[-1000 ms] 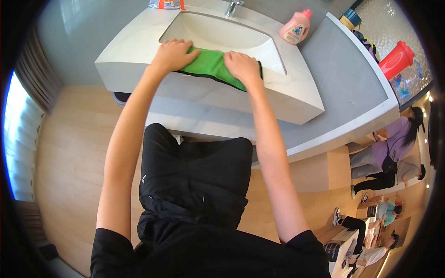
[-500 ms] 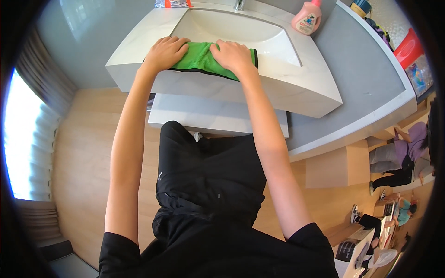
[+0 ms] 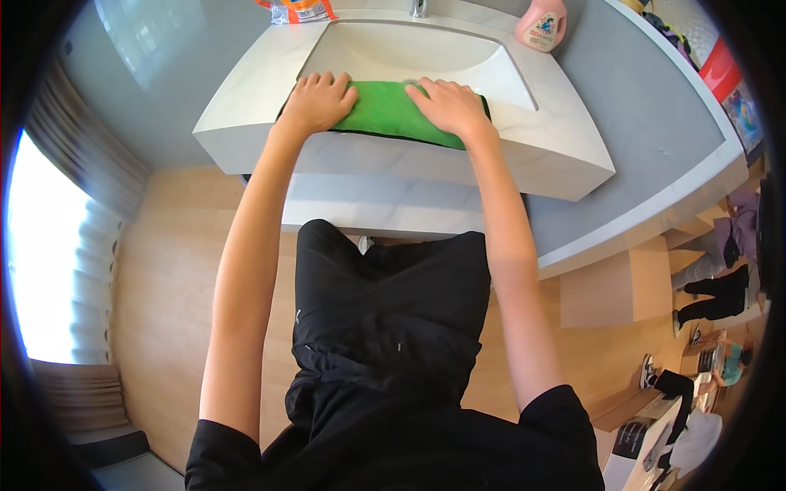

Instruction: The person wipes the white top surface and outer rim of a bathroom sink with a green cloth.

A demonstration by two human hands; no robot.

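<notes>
On the near rim of the white marble-look sink (image 3: 246, 123) | we press a soft green cloth (image 3: 386, 110) flat | left hand (image 3: 315, 102) and right hand (image 3: 446, 106) palm-down, fingers spread, gripping nothing | beyond: smooth basin, pink bottle (image 3: 542, 24) on grey counter (image 3: 647, 139).

Two hands, left hand (image 3: 315, 102) and right hand (image 3: 446, 106), press one green cloth (image 3: 385, 110). One white sink (image 3: 409, 53), one pink bottle (image 3: 542, 24) at one o'clock, one tap (image 3: 419, 8) at twelve.
</notes>
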